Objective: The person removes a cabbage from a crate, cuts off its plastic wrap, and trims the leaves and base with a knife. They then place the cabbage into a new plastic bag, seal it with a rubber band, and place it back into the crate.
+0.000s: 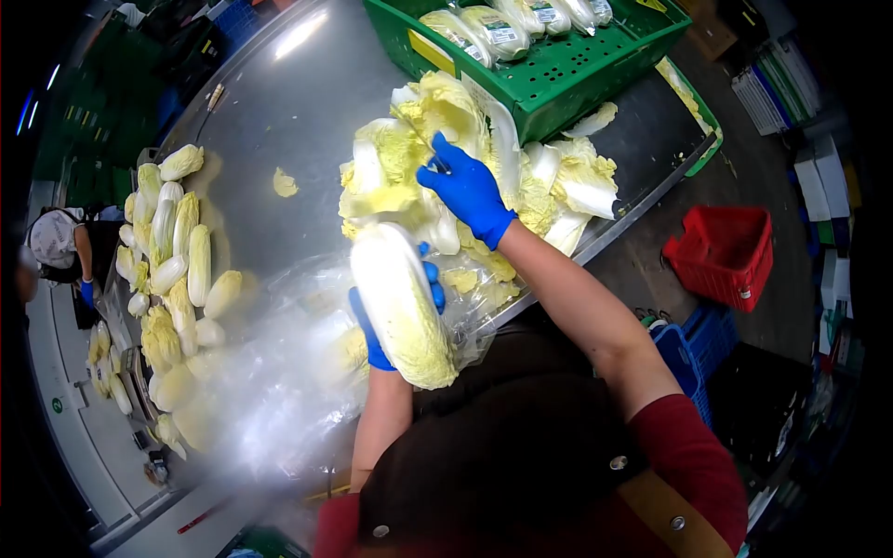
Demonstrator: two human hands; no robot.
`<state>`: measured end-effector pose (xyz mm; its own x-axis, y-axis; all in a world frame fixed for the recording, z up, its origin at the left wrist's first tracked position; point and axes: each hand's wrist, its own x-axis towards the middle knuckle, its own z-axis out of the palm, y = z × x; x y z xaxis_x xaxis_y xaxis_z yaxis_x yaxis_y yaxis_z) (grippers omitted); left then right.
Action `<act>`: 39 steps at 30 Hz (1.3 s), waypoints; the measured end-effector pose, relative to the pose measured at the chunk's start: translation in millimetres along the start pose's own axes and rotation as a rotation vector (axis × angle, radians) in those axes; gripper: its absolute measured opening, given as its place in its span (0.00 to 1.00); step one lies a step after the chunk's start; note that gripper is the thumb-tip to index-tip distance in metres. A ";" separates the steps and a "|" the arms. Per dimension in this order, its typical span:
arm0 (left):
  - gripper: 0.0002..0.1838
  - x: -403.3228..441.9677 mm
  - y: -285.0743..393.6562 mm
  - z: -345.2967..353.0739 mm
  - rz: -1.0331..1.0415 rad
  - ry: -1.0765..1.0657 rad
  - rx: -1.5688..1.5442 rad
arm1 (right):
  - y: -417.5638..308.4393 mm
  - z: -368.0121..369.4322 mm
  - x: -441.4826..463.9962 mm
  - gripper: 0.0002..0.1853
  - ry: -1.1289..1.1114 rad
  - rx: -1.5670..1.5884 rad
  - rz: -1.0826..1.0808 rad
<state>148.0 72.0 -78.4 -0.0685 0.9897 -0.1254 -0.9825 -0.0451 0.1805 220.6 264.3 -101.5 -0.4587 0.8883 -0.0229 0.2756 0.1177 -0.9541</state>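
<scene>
A long pale napa cabbage [400, 302] lies upright in my left hand [372, 335], whose blue-gloved fingers wrap round its sides. My right hand [468, 191], also in a blue glove, is closed on a thin knife [412, 127] above a heap of loose yellow-white leaves [372, 191]. Clear plastic film [279, 372] spreads beneath and left of the held cabbage, partly blurred. Many whole cabbages [199, 265] lie in a pile at the left of the metal table [270, 139].
A green crate [558, 93] with wrapped cabbages stands at the top. One leaf piece [285, 183] lies mid-table. On the floor at right are a red basket [721, 256] and a blue crate [684, 367]. Another person [58, 242] is at far left.
</scene>
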 end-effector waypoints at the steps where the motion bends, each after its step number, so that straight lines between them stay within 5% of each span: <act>1: 0.53 -0.1 4.0 -0.8 0.078 -0.024 0.038 | 2.2 -4.8 -2.3 0.28 -0.015 -0.099 0.054; 5: 0.45 -9.5 20.2 8.7 0.320 0.415 0.330 | -24.7 -22.3 -38.0 0.29 -0.040 -0.036 -0.151; 9: 0.43 -0.5 33.5 9.2 0.462 0.510 0.458 | -51.8 -34.3 -93.0 0.31 -0.367 0.212 -0.011; 15: 0.40 6.8 41.8 -1.0 0.566 0.566 0.592 | -60.9 -42.9 -122.8 0.19 -0.572 -0.131 -0.019; 21: 0.38 9.2 37.6 -11.6 0.535 0.576 0.662 | -94.6 -63.0 -112.3 0.09 -0.721 0.589 0.551; 25: 0.37 12.5 28.2 -2.4 0.434 0.540 0.560 | -94.3 -69.3 -101.3 0.16 -0.739 0.767 0.506; 27: 0.35 14.4 26.7 13.6 0.421 0.590 0.587 | -84.6 -68.5 -98.2 0.19 -0.584 1.237 0.250; 29: 0.34 13.8 27.3 18.3 0.387 0.592 0.563 | -101.2 -84.6 -76.7 0.24 -0.337 0.975 0.184; 32: 0.35 12.2 22.8 15.2 0.407 0.578 0.560 | -66.7 -56.1 -67.3 0.36 -0.133 0.181 -0.009; 39: 0.36 3.2 18.8 -13.0 0.428 0.409 0.744 | -80.5 -26.4 -96.0 0.33 -0.245 -0.029 -0.123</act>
<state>127.1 72.6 -88.1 -0.5907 0.7788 -0.2110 -0.5073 -0.1551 0.8477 264.7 181.3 -14.6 -0.6800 0.7330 0.0181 0.2271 0.2340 -0.9453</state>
